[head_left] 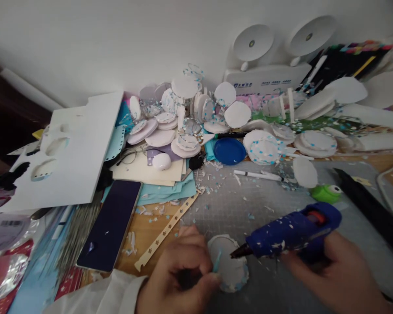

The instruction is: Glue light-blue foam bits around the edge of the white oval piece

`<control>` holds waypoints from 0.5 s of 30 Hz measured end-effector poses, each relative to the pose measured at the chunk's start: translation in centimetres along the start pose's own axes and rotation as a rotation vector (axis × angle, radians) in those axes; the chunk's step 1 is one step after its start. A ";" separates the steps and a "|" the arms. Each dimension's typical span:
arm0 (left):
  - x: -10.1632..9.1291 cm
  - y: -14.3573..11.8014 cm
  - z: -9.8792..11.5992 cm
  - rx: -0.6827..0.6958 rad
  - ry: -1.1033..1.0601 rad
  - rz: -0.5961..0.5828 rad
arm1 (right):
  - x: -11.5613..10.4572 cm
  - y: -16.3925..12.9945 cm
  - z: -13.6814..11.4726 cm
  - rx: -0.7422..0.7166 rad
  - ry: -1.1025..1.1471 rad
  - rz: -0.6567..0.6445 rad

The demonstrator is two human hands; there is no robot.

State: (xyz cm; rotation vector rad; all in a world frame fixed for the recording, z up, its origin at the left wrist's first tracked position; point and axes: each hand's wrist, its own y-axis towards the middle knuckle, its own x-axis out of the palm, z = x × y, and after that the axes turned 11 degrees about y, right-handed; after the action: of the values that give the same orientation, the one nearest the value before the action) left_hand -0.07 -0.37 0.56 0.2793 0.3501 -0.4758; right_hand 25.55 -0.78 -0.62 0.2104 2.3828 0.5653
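My right hand grips a blue hot glue gun whose dark nozzle points left at a white foam disc lying on the grey cutting mat. Fingers of my left hand pinch a small light-blue strip against the disc's left edge. The nozzle tip sits just right of that strip, over the disc.
A heap of white foam discs with blue trim fills the back of the desk. A blue lid, a white pen, a green stapler-like tool, a dark phone, a star-punched paper strip and a cut-out foam board lie around.
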 end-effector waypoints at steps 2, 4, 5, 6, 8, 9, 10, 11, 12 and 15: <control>-0.1 0.1 0.1 -0.017 0.002 0.008 | -0.1 -0.1 -0.1 -0.031 -0.030 -0.017; -0.1 0.1 0.2 -0.025 0.014 0.020 | -0.1 -0.1 -0.2 -0.043 -0.053 -0.022; -0.1 0.1 0.2 -0.024 0.023 0.021 | 0.0 -0.1 -0.2 -0.038 -0.057 -0.016; -0.1 0.1 0.3 -0.021 0.032 0.016 | 0.0 -0.1 -0.3 -0.030 -0.058 -0.013; -0.2 0.0 0.4 -0.019 0.049 -0.010 | 0.1 -0.2 -0.2 -0.015 -0.058 -0.012; -0.2 0.0 0.4 -0.021 0.058 -0.025 | 0.2 -0.3 -0.1 -0.008 -0.062 -0.015; -0.2 0.0 0.4 -0.023 0.065 -0.033 | 0.2 -0.3 0.0 -0.003 -0.068 -0.018; -0.3 0.0 0.4 -0.023 0.070 -0.033 | 0.2 -0.4 0.1 0.001 -0.076 -0.026; -0.3 0.0 0.3 -0.021 0.074 -0.033 | 0.2 -0.5 0.2 0.004 -0.082 -0.035; -0.3 0.0 0.3 -0.007 0.076 -0.025 | 0.2 -0.5 0.3 -0.011 -0.107 -0.043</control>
State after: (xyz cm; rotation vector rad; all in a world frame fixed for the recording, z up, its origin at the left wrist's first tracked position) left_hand -0.26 -0.37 0.92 0.2869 0.4296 -0.4890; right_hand 25.60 -1.11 -1.15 0.1800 2.2748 0.5341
